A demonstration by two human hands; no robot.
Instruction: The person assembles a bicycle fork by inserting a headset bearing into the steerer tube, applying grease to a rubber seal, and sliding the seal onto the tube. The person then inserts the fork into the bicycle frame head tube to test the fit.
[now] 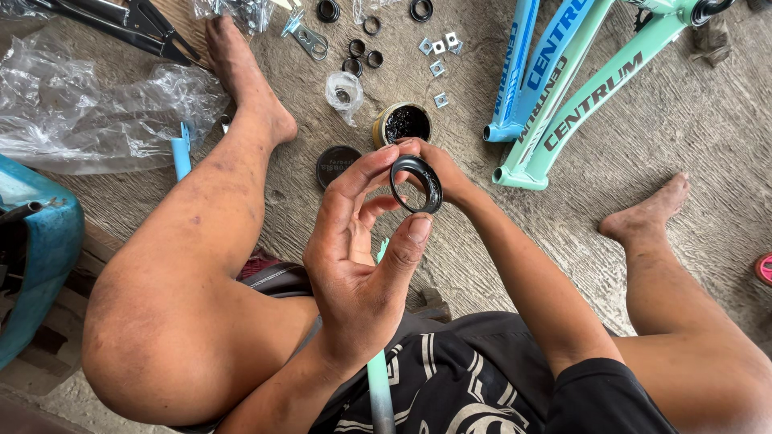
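Black ring (416,185), round, thin-walled, glossy with dark grease smeared on inner face; held upright at chest height above concrete floor (683,145). My left hand (358,257) pinched ring's rim between thumb and fingertips. My right hand (438,173) behind ring, fingers closed on far edge. Below ring on floor: open tin of dark grease (402,123), its black lid (334,165) just beside. Small black rings (358,55) and square metal nuts (438,56) scattered beyond. Mint-green bicycle frame (579,104) to right.
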